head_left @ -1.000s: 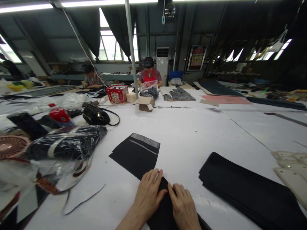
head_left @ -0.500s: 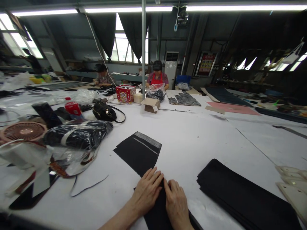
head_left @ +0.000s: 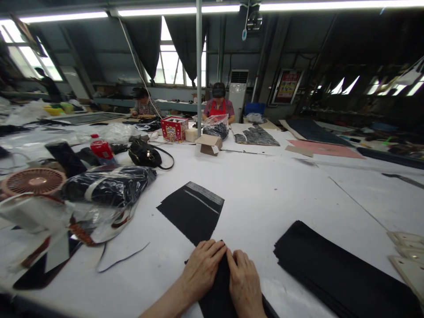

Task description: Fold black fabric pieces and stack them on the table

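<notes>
A folded strip of black fabric (head_left: 217, 295) lies on the white table in front of me, running toward the near edge. My left hand (head_left: 202, 266) presses on its left side, fingers together and fingertips at the far end of the strip. On the right side, my right hand (head_left: 244, 282) pinches along the edge, with its index finger close to the left fingertips. Just beyond my hands, a flat black fabric piece (head_left: 192, 212) with a pale line and a greyish band along its far edge rests on the table. The fabric under my palms is hidden.
To the right is a stack of black fabric pieces (head_left: 338, 269). A plastic-wrapped bundle (head_left: 111, 185), a pink fan (head_left: 35, 181), a red-labelled bottle (head_left: 102, 150) and a black bag (head_left: 144, 153) crowd the left. An open cardboard box (head_left: 209, 145) stands farther back; a co-worker (head_left: 218, 106) sits beyond.
Both hands stay on the black strip. My left fingertips have drawn back slightly toward me and closer to the right fingers. The view has shifted a little.
</notes>
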